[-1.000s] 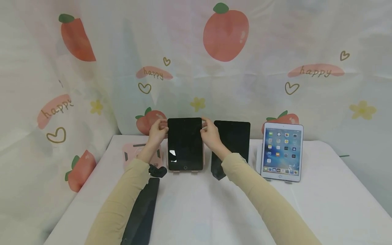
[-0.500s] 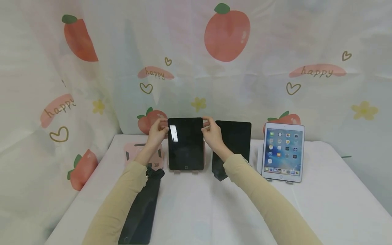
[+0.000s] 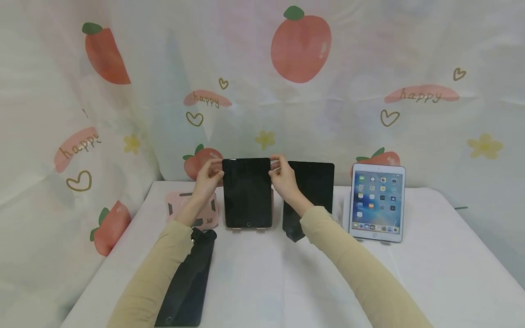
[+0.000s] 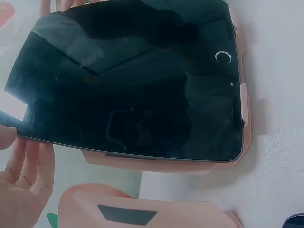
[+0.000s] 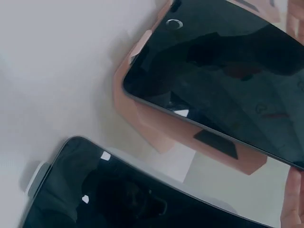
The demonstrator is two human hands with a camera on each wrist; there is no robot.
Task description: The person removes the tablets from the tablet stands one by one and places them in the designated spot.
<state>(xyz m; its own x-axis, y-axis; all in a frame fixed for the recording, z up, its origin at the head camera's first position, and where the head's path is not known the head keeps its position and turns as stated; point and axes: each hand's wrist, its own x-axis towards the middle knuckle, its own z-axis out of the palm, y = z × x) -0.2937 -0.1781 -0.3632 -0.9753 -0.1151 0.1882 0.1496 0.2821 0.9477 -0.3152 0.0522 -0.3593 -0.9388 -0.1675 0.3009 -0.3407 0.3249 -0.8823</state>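
On the table [image 3: 250,278], 1 tablet [image 3: 247,193] rests on a stand [image 5: 152,126], left of 2 other tablets [image 3: 313,184].

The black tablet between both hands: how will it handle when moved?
The black tablet is likely stiff: it looks like a flat, thin slab. Its glossy, reflective face may be slippery; the left hand and right hand grip its side edges. Pushed sideways, it might slide: only small lips on the pink stand show at its lower edge.

Flat tablet [image 3: 190,282] partly hidden by left sleeve [image 3: 145,278], pink stand [image 5: 152,126] mostly behind held tablet [image 3: 248,193], icons [image 3: 371,197] unreadably small
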